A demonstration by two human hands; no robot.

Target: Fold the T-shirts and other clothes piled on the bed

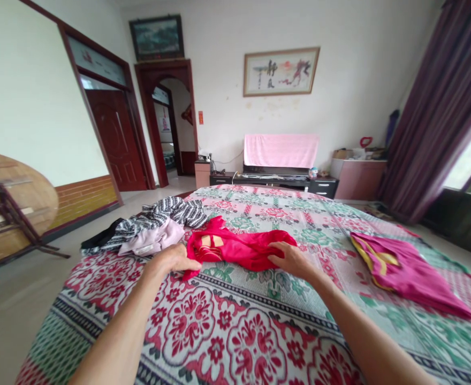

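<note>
A bright red garment [239,248] with a pale yellow patch and striped trim lies bunched on the patterned bedspread [235,331]. At its left end, my left hand [178,259] has its fingers closed on the cloth. My right hand [289,259] grips the fabric near the right end, fingertips partly sunk in the folds. Close beyond my left hand lie a pale pink garment [155,239] and a black-and-white patterned garment [167,211], heaped together. Off to the right, a magenta garment [414,272] with yellow trim is spread flat, apart from my hands.
A folded round wooden table [14,198] leans at the left wall. Past the bed's far edge stands a low black cabinet [324,187] with a pink cloth [281,151] above it. Purple curtains [428,117] hang at right; a doorway [175,123] lies at back left.
</note>
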